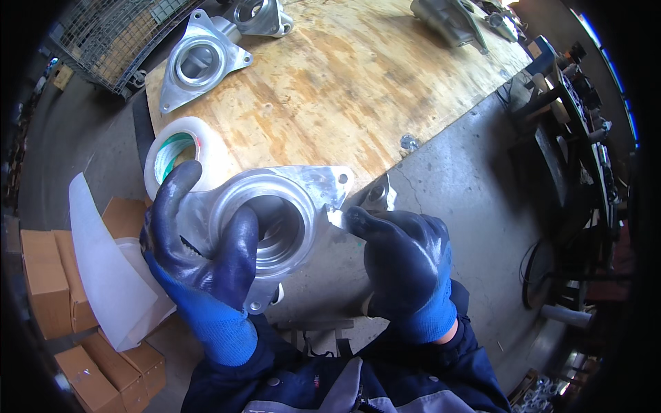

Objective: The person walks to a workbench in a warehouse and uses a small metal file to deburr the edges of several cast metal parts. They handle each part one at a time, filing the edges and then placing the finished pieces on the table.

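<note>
One tape roll (215,150), two gloved hands (189,265) (406,258), five metal castings (313,189) (at least)

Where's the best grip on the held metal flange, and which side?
On the metal flange, likely the left rim of its round bore, coming from the left: the wide opening admits a thumb, as the left hand shows. The right hand, with a small shiny piece, is at the right edge.

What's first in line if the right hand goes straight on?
Probably the metal flange in the left hand: the right hand points at its edge. Depth is unclear; the small shiny piece it pinches may already touch.
</note>
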Action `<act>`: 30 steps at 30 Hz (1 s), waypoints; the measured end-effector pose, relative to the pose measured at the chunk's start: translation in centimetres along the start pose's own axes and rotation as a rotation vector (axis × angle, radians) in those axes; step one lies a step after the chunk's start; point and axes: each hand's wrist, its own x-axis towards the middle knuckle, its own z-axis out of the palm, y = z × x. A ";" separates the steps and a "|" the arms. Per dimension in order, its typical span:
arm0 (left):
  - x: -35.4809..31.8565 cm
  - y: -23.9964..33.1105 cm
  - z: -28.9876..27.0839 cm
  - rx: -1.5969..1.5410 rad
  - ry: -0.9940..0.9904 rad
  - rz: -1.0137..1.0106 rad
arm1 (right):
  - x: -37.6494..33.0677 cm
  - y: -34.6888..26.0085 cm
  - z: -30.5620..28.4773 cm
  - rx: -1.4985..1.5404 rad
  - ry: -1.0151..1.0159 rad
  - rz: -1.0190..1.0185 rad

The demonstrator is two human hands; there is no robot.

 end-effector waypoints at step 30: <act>-0.2 0.0 0.0 -0.015 -0.001 -0.024 | 1.6 -1.8 -0.6 0.620 -0.095 0.688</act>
